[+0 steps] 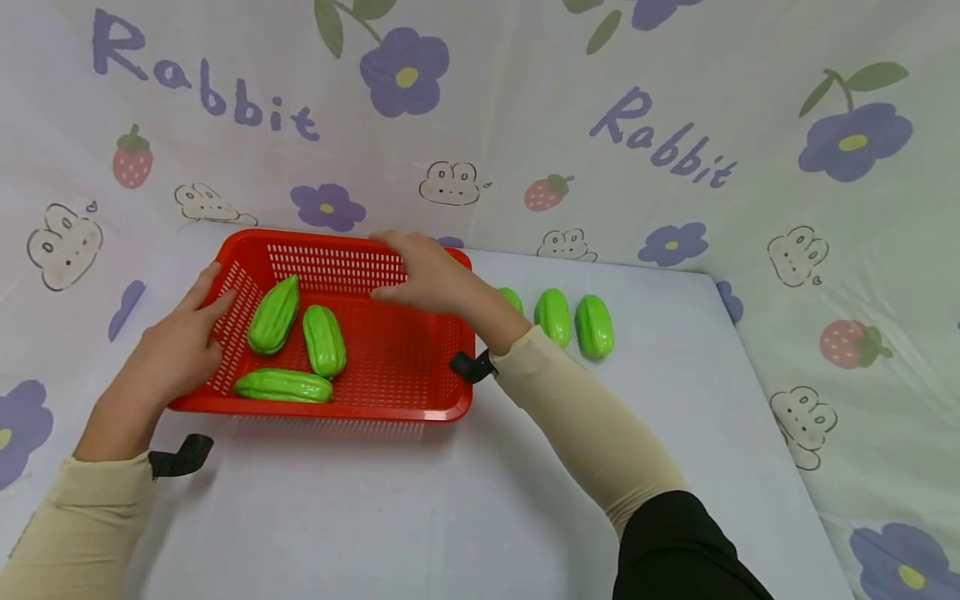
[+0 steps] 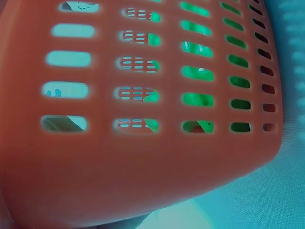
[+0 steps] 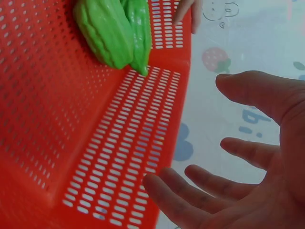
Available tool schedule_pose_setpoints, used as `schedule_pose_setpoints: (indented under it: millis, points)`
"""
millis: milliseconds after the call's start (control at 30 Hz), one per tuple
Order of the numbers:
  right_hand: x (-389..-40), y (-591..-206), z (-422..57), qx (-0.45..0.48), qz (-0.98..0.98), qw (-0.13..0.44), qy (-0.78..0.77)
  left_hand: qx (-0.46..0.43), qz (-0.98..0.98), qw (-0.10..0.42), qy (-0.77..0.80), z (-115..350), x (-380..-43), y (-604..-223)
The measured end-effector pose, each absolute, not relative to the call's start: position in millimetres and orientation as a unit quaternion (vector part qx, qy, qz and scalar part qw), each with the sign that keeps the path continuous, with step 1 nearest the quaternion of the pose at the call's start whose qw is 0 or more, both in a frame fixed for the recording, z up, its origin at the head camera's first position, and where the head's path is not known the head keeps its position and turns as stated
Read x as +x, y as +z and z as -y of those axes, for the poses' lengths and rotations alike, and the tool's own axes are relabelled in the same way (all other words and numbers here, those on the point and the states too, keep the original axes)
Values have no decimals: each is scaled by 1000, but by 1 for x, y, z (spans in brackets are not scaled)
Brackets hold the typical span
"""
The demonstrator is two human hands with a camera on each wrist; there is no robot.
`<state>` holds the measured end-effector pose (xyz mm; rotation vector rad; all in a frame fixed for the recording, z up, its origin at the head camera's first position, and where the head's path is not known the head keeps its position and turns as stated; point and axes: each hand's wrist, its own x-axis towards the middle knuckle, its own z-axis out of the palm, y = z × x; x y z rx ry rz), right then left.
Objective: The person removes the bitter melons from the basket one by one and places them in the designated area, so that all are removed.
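A red plastic basket (image 1: 375, 412) with slotted walls stands on the table's left side. Three ribbed green fruits, like small gourds, lie inside: one upper left (image 1: 273, 317), one in the middle (image 1: 324, 342) and one along the near wall (image 1: 283, 386). My left hand (image 1: 176, 350) holds the basket's left rim, thumb over the inner side; its wrist view is filled by the basket wall (image 2: 143, 167). Over the basket's far right part, my right hand (image 1: 427, 271) is spread with nothing in it. Its parted fingers (image 3: 190, 200) overlap the far rim in the right wrist view.
Right of the basket, three more green fruits stand in a row: one partly hidden by the right forearm (image 1: 512, 298), a middle one (image 1: 552, 317) and a right one (image 1: 595, 327). A printed cloth (image 1: 495, 125) hangs behind the white table (image 1: 675, 400).
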<state>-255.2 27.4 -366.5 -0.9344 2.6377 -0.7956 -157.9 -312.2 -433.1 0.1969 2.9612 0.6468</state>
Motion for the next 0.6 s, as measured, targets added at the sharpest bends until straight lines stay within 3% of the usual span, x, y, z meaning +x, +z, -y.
schedule_pose_setpoints:
  millis: [600]
  points:
    - [-257,-389,10,-305,-902,164,-257,67,-973,57,211,315,-160,-433]
